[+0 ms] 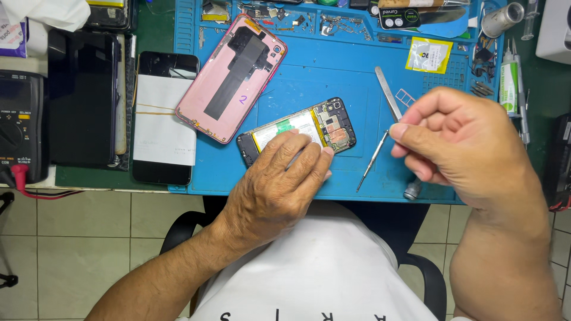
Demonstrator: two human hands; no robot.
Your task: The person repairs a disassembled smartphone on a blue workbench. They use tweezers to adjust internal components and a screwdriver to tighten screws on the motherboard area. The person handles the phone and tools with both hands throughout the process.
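A small yellow packet [429, 54] with a white label lies near the top right of the blue work mat [297, 89], and a dark oval sticker sheet [399, 18] sits above it at the mat's upper edge. A white tube [509, 83] with green print stands off the mat's right side. The narrow tray slots along the mat's top [333, 24] hold small screws and metal bits — too small to tell apart.

The opened phone [303, 128], back removed, lies tilted at the middle of the mat, its battery and circuit board showing. The left hand [282, 178] rests palm-down on the phone's lower end, fingers spread flat over it, pressing rather than gripping. The right hand [458, 142] hovers just right of it, loosely curled, thumb and forefinger pinched narrow — whether anything sits between them I cannot tell. A thin screwdriver [372, 161] lies on the mat under that hand, metal tweezers [388, 92] above. A pink back cover [232, 77] lies upper left; a black phone [163, 119] wrapped in white paper rests on the desk [154, 24] beside the mat.
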